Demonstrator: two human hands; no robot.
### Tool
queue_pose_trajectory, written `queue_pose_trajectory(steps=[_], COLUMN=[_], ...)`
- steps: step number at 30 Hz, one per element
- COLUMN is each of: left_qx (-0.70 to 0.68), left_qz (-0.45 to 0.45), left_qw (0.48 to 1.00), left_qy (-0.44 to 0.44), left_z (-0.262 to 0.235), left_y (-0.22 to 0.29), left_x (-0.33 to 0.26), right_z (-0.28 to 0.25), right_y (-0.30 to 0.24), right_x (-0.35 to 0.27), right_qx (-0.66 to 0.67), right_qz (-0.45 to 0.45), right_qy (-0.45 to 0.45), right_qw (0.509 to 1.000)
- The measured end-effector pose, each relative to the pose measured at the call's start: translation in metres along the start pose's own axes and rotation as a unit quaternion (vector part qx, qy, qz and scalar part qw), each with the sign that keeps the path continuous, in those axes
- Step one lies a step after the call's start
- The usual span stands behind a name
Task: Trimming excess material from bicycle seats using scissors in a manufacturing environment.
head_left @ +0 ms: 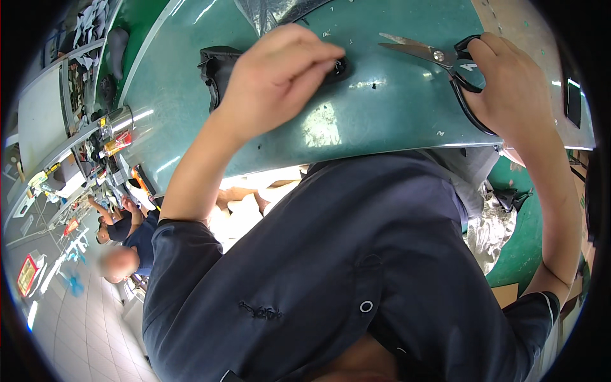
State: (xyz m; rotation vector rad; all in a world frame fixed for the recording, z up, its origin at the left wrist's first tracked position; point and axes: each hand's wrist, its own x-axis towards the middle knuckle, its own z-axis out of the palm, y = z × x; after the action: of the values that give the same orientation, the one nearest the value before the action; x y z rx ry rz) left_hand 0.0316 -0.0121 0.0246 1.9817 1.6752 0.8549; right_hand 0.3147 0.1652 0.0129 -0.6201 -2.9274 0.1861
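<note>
My left hand (277, 79) is over the green table, its thumb and fingers pinched together at a small, dark, shiny piece (340, 66). Behind that hand lies a black, leather-like item (218, 62), partly hidden by the hand and wrist. Whether the dark piece is its far end, I cannot tell. In my right hand (512, 83) is a pair of scissors (439, 56) with black handles. Their blades point left toward my left hand and stand slightly apart, with nothing between them.
The green tabletop (382, 121) carries small scraps. A clear plastic bag (273, 14) lies at its far edge, a dark phone-like object (572, 105) at the right. Tools and bottles (118, 143) crowd the left side. Other people (130, 245) sit farther left.
</note>
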Motion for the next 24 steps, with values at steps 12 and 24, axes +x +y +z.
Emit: queue_pose_trajectory(steps=[12,24], left_qx=[0.223,-0.002], left_qz=[0.221,-0.037], left_qw=[0.939,0.998], left_qy=[-0.141,0.05], left_z=[0.0,0.003], left_y=[-0.011,-0.018], left_x=[0.008,-0.009], right_z=[0.004,0.003], right_y=[-0.005,-0.011], right_x=[-0.013,0.004], right_qx=[0.035,0.04], right_qz=[0.009,-0.012], right_qy=[0.014,0.022], right_qw=[0.999,0.999])
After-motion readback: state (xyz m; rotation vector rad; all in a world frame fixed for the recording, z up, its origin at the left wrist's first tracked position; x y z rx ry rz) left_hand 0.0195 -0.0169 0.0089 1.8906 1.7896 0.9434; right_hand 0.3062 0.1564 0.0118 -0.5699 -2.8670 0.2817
